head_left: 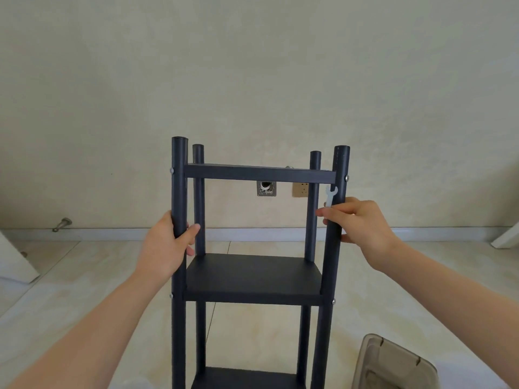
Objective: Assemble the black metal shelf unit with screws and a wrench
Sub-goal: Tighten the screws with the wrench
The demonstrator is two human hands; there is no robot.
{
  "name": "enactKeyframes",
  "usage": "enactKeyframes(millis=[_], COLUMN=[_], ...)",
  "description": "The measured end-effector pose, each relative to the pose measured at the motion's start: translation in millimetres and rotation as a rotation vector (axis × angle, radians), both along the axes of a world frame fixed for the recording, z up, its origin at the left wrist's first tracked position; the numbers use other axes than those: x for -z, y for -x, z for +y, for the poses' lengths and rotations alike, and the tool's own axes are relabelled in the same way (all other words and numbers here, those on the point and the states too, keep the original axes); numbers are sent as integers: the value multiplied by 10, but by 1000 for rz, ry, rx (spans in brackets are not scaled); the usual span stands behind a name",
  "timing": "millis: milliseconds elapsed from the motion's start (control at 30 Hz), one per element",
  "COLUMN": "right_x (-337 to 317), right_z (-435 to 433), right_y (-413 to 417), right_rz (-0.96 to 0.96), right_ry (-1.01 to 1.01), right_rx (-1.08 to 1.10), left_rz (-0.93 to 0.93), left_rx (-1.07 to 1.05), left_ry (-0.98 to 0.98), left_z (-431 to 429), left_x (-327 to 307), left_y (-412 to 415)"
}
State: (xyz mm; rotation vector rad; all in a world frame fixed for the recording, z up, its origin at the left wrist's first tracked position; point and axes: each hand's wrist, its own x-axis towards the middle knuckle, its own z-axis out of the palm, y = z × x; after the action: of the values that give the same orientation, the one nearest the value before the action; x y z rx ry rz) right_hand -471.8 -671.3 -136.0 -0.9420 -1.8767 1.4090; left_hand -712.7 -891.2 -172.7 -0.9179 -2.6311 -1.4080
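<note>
The black metal shelf unit (252, 279) stands upright in front of me, with four round posts and three shelves in sight. My left hand (165, 245) grips the near left post (179, 192) between the top and middle shelves. My right hand (356, 223) grips the near right post (339, 175) at about the same height and also pinches a small silver wrench (330, 195), whose open jaw points up beside the post. Silver screw heads (347, 178) show at the shelf corners on both near posts.
A translucent grey plastic bin (393, 363) sits on the tiled floor at the lower right. On the wall behind the shelf are a pipe outlet (266, 188) and a socket (299, 190). White boards lean at the far left (14, 262) and far right (507, 238).
</note>
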Motion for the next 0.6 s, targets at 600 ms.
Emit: enactKeyframes(millis=[600], right_x=[-298], right_z=[-653], right_y=[-172], right_rz=[215], right_ry=[-158], right_rx=[-302], left_rz=[-191], left_rx=[-106], left_ry=[-113], left_z=[-40], left_x=[85], left_y=[201])
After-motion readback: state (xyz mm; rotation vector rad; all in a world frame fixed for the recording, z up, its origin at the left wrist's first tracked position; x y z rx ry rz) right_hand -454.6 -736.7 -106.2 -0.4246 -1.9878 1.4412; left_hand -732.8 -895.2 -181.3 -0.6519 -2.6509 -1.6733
